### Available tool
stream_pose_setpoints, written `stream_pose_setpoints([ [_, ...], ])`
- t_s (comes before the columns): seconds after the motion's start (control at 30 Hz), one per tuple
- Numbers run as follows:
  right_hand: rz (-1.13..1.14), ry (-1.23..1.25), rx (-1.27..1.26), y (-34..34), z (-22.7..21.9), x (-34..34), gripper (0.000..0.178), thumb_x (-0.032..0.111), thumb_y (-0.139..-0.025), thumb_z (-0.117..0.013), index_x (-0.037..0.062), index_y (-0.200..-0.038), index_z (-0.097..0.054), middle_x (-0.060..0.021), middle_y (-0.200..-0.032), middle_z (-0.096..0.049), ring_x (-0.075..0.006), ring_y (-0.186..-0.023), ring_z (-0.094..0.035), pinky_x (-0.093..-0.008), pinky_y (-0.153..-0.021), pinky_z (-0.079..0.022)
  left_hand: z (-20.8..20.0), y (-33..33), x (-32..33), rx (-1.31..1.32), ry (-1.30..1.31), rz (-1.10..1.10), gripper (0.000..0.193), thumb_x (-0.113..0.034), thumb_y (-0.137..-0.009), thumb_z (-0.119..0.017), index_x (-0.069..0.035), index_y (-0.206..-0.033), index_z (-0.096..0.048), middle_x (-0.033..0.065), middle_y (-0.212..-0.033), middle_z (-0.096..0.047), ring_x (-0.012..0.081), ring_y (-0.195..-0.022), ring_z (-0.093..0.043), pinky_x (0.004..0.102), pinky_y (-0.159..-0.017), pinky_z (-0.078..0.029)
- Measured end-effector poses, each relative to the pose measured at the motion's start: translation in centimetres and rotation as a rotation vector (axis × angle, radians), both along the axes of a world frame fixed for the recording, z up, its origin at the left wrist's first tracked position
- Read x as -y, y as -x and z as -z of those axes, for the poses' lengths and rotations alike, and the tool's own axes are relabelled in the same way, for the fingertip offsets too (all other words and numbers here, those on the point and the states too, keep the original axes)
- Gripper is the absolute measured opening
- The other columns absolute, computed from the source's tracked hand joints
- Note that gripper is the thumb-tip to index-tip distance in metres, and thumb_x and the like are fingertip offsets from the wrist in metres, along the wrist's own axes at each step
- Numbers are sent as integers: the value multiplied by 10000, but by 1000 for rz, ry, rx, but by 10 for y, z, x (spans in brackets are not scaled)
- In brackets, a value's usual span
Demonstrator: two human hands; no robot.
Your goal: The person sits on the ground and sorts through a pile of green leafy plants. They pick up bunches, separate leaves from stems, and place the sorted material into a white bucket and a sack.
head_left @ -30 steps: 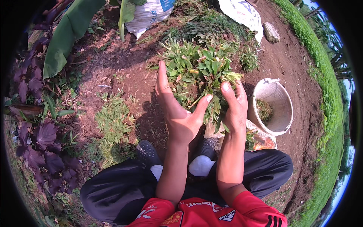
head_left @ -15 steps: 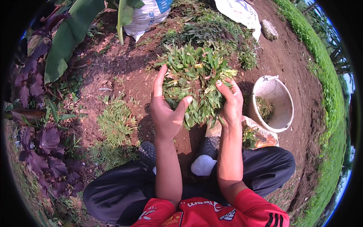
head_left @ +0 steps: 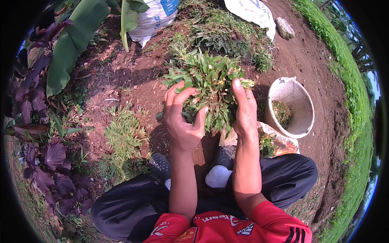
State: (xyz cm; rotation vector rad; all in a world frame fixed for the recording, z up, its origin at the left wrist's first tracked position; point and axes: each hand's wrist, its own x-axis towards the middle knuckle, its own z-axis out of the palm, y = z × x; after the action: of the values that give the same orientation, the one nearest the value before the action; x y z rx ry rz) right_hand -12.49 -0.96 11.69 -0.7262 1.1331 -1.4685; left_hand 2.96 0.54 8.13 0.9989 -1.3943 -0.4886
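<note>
Between my two hands is a thick clump of leafy green plants (head_left: 212, 87), a few leaves pale or yellowed, above the brown soil in front of my feet. My left hand (head_left: 181, 117) cups the clump's left side, its fingers bent into the leaves and its thumb pointing inward. On the other side, my right hand (head_left: 245, 109) presses against the leaves with its thumb up and its fingers partly hidden behind. The underside of the clump is out of sight.
A whitish bucket (head_left: 304, 101) with some plant bits inside leans at my right, beside a crumpled bag (head_left: 285, 145). More cut greens lie at left (head_left: 125, 133) and beyond the clump. White sacks (head_left: 156, 24), a stone (head_left: 285, 28) and purple-leaved plants (head_left: 54, 156) stand around.
My left hand's fingers have curled in from a more spread pose and sit slightly lower. My right thumb has straightened upward. The clump has shifted a little and looks more bunched.
</note>
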Motion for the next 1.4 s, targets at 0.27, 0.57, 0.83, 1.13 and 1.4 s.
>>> stream_pose_setpoints([
  [0.27, -64, 90, -17, 13, 2, -7, 345, 20, -892, -691, -44, -1230, -661, -90, -1103, -727, -150, -946, -690, -315, -835, -554, 1, 19, -1, -256, -41, -60, 490, -225, -731, -901, -37, -1073, -605, 217, -1268, -590, 400, -1209, -576, 481, -1028, -455],
  [0.57, -141, 212, 82, 7, 21, -10, 394, -9, -911, -633, -30, -1302, -590, -81, -1121, -715, -142, -915, -689, -286, -784, -549, -5, 11, -2, -362, -189, -23, 465, -92, -766, -857, -19, -1075, -518, 184, -1182, -529, 356, -1108, -560, 450, -954, -466],
  [0.83, -100, 182, 51, 16, 14, -13, 337, 132, -922, -743, 4, -1223, -661, -51, -1102, -722, -134, -944, -666, -293, -840, -518, -1, 13, -5, -208, -103, -7, 504, -65, -753, -837, -20, -1137, -514, 227, -1206, -514, 418, -1192, -499, 498, -1012, -419],
  [1.13, 67, -100, 293, 16, 5, 2, 452, 216, -952, -750, -67, -1288, -643, -175, -1176, -720, -274, -1013, -727, -427, -878, -621, -15, -17, 7, -338, -61, 259, 744, -122, -814, -823, -4, -1459, -470, 208, -1526, -428, 328, -1455, -400, 477, -1193, -323],
  [1.4, -5, -104, 444, 8, 10, 6, 494, 306, -1009, -677, -20, -1373, -602, -184, -1266, -697, -276, -1065, -724, -416, -896, -625, 2, -28, 1, -450, -421, 423, 919, -70, -758, -899, 29, -1517, -390, 133, -1328, -654, 184, -1198, -633, 347, -1073, -475],
])
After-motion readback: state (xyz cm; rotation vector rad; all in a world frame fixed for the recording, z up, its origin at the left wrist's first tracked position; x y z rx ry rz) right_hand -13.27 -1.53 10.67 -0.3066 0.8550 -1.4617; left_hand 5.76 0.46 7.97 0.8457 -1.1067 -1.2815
